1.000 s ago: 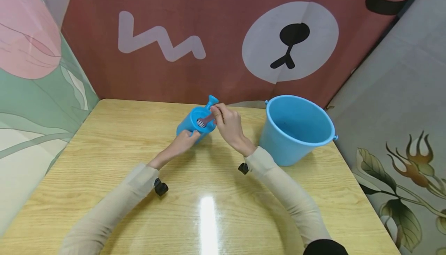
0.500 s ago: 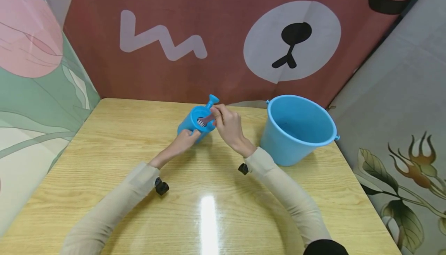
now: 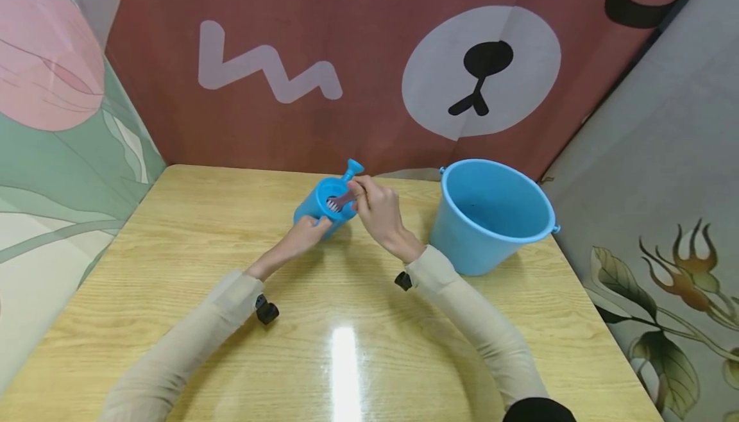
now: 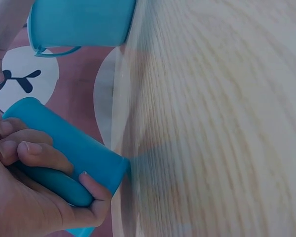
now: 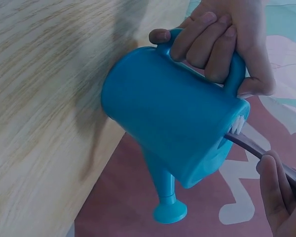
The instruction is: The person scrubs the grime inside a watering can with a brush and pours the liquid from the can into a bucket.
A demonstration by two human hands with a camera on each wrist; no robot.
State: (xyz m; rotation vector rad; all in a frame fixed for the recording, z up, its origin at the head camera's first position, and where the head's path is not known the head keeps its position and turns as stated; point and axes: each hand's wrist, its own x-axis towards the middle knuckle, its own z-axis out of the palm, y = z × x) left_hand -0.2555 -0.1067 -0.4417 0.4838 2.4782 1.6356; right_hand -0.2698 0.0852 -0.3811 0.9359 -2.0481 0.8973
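My left hand (image 3: 307,235) grips the handle of a blue watering can (image 5: 163,108), its fingers curled round the handle in both wrist views. The can is tilted, its lower edge at the tabletop, with the spout (image 5: 163,190) pointing away from the handle. My right hand (image 3: 378,211) pinches the handle of a mauve brush (image 5: 249,145) with white bristles (image 3: 333,205). The brush head lies at the can's top opening, the bristles partly inside the rim. In the left wrist view the brush is mostly hidden.
A larger light-blue bucket (image 3: 467,239) stands upright to the right of my right hand. The wooden table (image 3: 231,358) reaches back to a cloth backdrop (image 3: 369,120) with a bear print. Printed cloths hang at both sides.
Both hands keep their holds on the watering can and the brush, with almost no movement. The head view shifts very slightly.
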